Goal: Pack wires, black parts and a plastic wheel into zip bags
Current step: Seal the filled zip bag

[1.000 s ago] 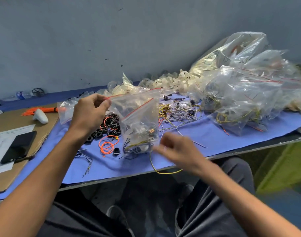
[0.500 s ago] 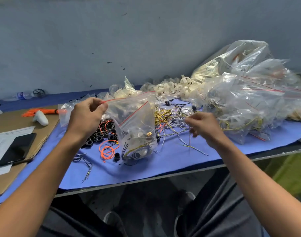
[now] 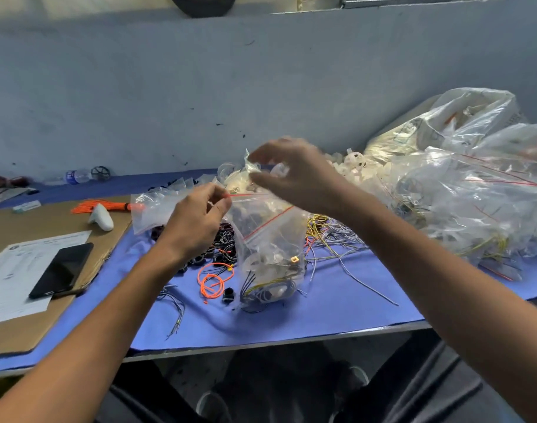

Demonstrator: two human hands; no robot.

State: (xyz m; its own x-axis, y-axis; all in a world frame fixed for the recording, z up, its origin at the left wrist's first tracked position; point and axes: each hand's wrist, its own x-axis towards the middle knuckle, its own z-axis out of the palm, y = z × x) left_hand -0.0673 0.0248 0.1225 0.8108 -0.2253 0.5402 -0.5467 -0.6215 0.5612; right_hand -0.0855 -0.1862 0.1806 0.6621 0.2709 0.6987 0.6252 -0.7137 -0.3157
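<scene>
Left hand [image 3: 197, 215] pinches bag [image 3: 270, 245] mouth, mid-cloth [image 3: 337, 309] | right hand [image 3: 294, 175] half-curled, blurred, above far wheels [image 3: 355, 164]; hold indeterminable | bag contains wires | step, judged: fetching a wheel | next: drop it through the held-open mouth.
</scene>
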